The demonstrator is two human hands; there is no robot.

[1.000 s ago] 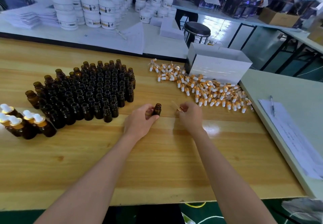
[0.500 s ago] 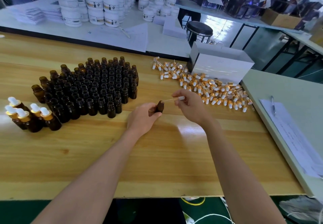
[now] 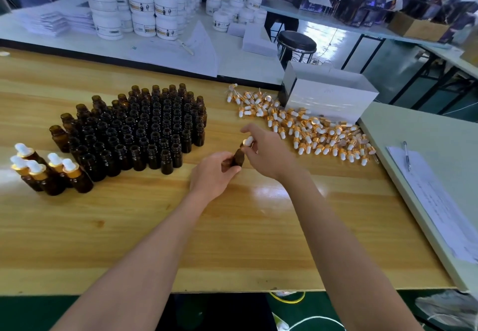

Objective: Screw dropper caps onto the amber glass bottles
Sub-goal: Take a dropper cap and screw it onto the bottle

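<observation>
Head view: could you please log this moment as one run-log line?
step: capping | left hand: holds amber bottle | right hand: pinches dropper cap at bottle mouth | seated: cannot tell

The right hand (image 3: 269,153) has swung the dropper cap (image 3: 248,141) from level beside the bottle (image 3: 238,157) to its mouth, tube now inside.

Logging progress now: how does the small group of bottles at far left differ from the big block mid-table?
The small left group wears gold collars with white bulbs; the big block has bare open necks. The small left group is only a handful; the big block holds dozens. Both are amber glass bottles standing upright on the wooden table.
</observation>
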